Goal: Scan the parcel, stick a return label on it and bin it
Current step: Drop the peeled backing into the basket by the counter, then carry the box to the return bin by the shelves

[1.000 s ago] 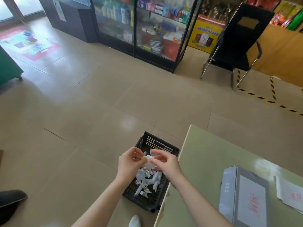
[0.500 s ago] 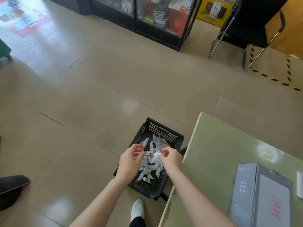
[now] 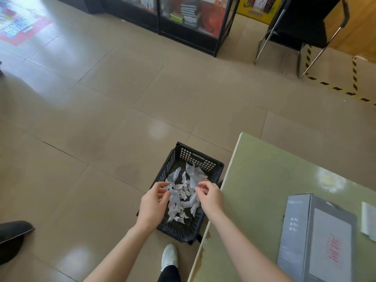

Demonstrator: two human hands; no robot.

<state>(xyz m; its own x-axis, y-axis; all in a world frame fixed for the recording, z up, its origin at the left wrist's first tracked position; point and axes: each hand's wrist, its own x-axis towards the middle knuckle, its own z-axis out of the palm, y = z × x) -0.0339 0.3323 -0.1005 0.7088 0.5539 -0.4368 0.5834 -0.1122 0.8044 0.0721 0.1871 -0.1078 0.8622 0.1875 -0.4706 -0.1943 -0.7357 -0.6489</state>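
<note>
The grey parcel box (image 3: 299,231) lies on the green table (image 3: 264,180) at the lower right, with a white label printed in red (image 3: 333,249) on its top face. A black slotted basket (image 3: 195,156) stands on the floor against the table's left edge and holds several crumpled white backing scraps (image 3: 183,192). My left hand (image 3: 153,202) and my right hand (image 3: 210,199) hover apart over the basket, fingers loosely curled. Neither hand visibly grips anything; a scrap lies just beyond my left fingertips.
A white sheet (image 3: 369,220) lies at the table's right edge. My white shoe (image 3: 169,256) stands beside the basket, and another person's dark shoe (image 3: 14,231) shows at far left. A glass cabinet (image 3: 189,19), a black chair (image 3: 301,27) and striped floor tape (image 3: 335,88) lie beyond.
My hands were pressed together on a crumpled white scrap over the basket; they have now moved apart and lower, and the scrap is no longer between them. The view has tilted down.
</note>
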